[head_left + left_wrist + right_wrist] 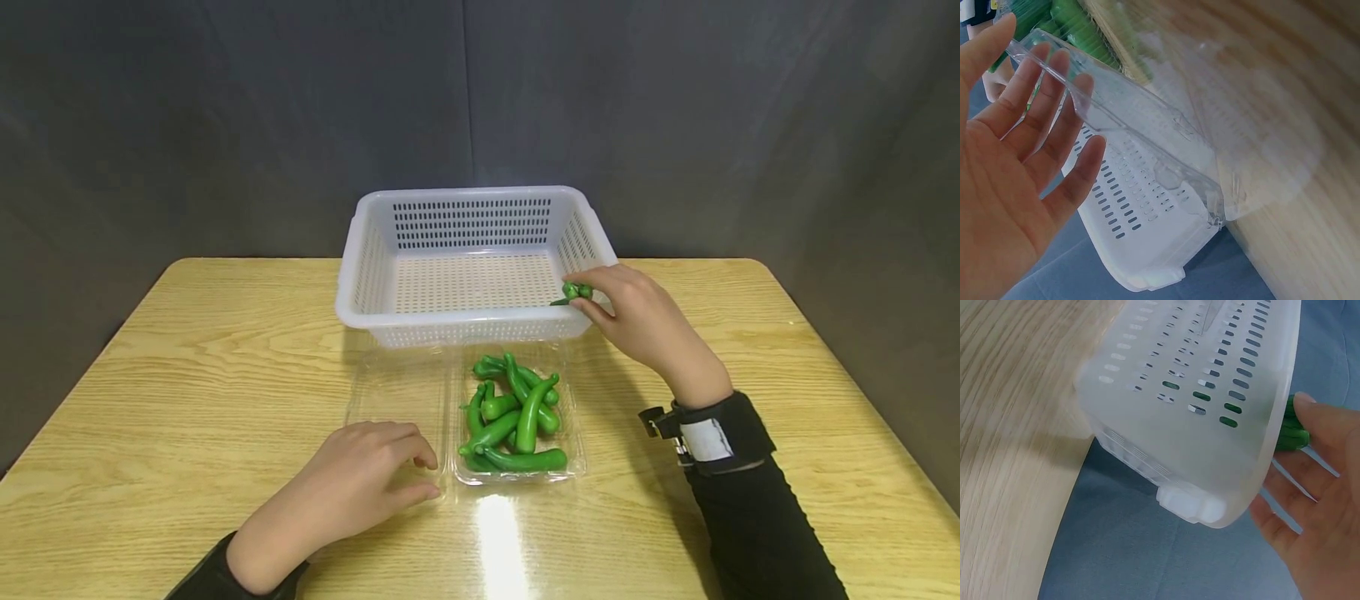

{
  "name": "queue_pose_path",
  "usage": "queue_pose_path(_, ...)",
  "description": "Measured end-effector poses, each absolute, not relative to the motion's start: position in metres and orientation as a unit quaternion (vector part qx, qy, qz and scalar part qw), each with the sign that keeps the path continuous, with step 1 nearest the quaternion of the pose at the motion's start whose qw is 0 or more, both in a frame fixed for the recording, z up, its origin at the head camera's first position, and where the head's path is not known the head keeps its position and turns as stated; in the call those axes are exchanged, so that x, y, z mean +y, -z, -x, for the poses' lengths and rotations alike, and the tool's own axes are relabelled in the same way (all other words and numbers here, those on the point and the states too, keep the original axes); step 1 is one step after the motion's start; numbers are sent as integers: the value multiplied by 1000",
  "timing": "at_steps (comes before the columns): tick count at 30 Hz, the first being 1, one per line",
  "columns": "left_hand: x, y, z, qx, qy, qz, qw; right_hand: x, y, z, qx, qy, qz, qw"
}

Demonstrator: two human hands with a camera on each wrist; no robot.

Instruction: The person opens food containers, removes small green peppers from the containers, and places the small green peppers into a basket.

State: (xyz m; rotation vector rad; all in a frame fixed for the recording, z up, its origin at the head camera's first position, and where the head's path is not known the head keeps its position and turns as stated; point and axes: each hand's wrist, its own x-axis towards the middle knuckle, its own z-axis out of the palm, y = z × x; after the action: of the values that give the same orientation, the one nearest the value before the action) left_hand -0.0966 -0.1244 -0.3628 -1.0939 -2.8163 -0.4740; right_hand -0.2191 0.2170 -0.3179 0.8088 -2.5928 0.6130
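At the basket's front right corner, my right hand (637, 312) pinches small green peppers (577, 291) between thumb and fingers, over the inside of the white plastic basket (345, 283). In the right wrist view, the same green peppers (1294, 432) show past the basket rim. My left hand (360, 475) has its thumb and fingers apart beside the clear plastic clamshell's lid half (397, 379). Its fingertips are right at the lid's rim (1122, 125) in the left wrist view. Several long green peppers (532, 412) lie heaped in the clamshell's right half (573, 467).
Both containers stand on a light wooden table (187, 375), the basket behind the clamshell near the back edge. A dark grey curtain (300, 108) hangs behind. A black wrist strap (723, 433) is on the right forearm.
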Motion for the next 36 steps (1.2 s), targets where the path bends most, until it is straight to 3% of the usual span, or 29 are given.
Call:
queue_pose_path(12,-124,363,96,-919,155,361,43,223,316,219,-926,-203,-267,176)
queue_pose_path(36,-124,362,96,-917,160,362,45,216,289,196,-888,-203,-331,246)
